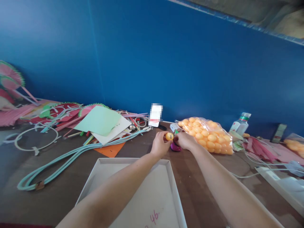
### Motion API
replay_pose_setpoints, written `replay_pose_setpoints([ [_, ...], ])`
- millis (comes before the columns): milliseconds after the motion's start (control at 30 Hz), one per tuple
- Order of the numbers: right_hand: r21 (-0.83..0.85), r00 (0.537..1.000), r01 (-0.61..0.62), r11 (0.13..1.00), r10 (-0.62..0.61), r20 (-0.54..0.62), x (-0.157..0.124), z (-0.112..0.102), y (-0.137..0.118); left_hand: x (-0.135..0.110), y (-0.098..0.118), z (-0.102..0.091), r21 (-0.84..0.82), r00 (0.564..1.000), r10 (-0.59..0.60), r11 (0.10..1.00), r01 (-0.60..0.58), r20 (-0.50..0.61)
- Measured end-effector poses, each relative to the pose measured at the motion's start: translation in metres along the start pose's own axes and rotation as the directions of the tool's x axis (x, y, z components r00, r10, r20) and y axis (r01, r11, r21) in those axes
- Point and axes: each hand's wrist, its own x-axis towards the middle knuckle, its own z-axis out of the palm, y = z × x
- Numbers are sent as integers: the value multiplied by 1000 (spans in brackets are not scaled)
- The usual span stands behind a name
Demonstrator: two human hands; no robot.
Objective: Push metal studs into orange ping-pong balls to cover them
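My left hand (159,144) is closed on a small orange ball (169,136), which has a silvery spot on the side facing me. Right beside it, my right hand (184,140) has its fingers curled round the green top of a small purple-and-green object (175,147). Its purple lower part shows under the fingers, and its exact kind is hidden. Both hands are close together above the brown table. A clear bag of orange balls (209,136) lies just right of my right hand. Under my left forearm is a shallow white box lid (140,196) with handwriting on its floor.
Light-blue tubing (71,161) loops across the left, near a white ring (36,139). Behind it are green paper (101,120), orange paper (110,149) and piled craft pieces. A phone (155,114) leans on the blue wall. Rightward stand a bottle (241,125) and a power strip (280,186).
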Motion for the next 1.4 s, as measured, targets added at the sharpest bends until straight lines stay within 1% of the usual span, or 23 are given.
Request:
replay_pose_setpoints([
  [100,36,999,30,999,-29,-23,2,4,8,0,-1,1,8,1000,8,1000,-8,-4],
  [267,76,997,61,995,-57,-61,6,8,19,0,-2,3,-5,1000,-17,1000,17,1],
  [367,67,998,46,997,-43,-51,5,4,15,0,-1,2,4,1000,-12,1000,12,4],
  [533,39,1000,22,999,-22,-7,2,2,1,0,0,1,-5,1000,-18,1000,18,2],
  [600,49,1000,19,999,-19,-14,1,2,0,0,0,1,-11,1000,-22,1000,22,1],
  [667,63,999,20,998,-18,-31,-1,1,5,-1,1,1,-14,999,-34,999,34,3],
  [733,102,996,22,995,-13,-87,-3,1,14,-1,1,1,-14,999,-47,999,47,1],
  [800,241,977,52,969,1,-215,-6,2,21,0,2,1,-23,998,-62,998,62,-4],
  [833,356,959,81,931,24,-283,-8,3,23,0,2,1,-30,997,-75,997,75,-7],
  [867,490,941,118,863,60,-334,-11,5,23,1,3,1,-42,995,-95,995,94,-10],
  [900,625,928,157,764,102,-357,-14,7,21,2,4,0,-58,993,-118,991,117,-11],
  [967,839,929,217,498,160,-335,-22,13,12,3,6,0,-106,986,-165,981,164,-1],
  [1033,929,930,290,232,160,-330,-29,19,-2,4,9,0,-166,980,-197,966,199,27],
  [1100,949,938,314,27,145,-314,-35,26,-14,4,12,-1,-217,976,-210,951,218,59],
  [1133,951,944,306,-53,144,-296,-37,30,-18,4,13,-1,-234,974,-214,946,224,71],
  [1200,942,954,287,-176,141,-265,-38,37,-22,3,14,-2,-246,972,-218,941,232,83],
  [1233,934,957,279,-221,138,-253,-38,40,-22,3,14,-2,-241,972,-220,942,234,84],
  [1300,922,964,260,-286,124,-234,-38,44,-19,2,14,-2,-216,972,-223,948,235,79],
  [1400,914,976,215,-344,100,-192,-37,48,-15,1,13,-1,-181,974,-211,958,224,84],
])
